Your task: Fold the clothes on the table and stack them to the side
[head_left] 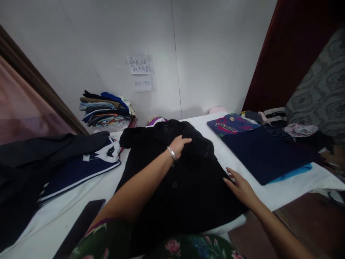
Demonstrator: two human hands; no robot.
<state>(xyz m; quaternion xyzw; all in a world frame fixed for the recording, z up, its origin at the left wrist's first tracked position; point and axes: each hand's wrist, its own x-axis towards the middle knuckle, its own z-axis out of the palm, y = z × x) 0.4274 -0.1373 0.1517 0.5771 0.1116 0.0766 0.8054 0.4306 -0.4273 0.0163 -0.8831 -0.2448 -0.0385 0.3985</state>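
On the black coat (178,205): left hand (179,145) lies at a sleeve (199,142), fingers extended; whether they pinch cloth, I cannot tell.
Coat's right edge: right hand (241,187), grasping nothing, fingers parted beside it.
Coat: flat on the white-covered table (277,196), collar (165,131) toward the wall (212,64).
Rightward: folded dark blue garment (258,154), patterned purple one (233,123) beyond.
Leftward: navy garment (78,176) with white trim; farther back, stacked clothes (105,112).

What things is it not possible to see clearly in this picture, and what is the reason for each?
In the head view:
- Black garment: near part hidden behind the floral clothing.
- Mark inside its collar: too small to read.
- Dark clothing at left: cut off by the left edge.
- Left hand: undersides of its fingers face away from the camera.
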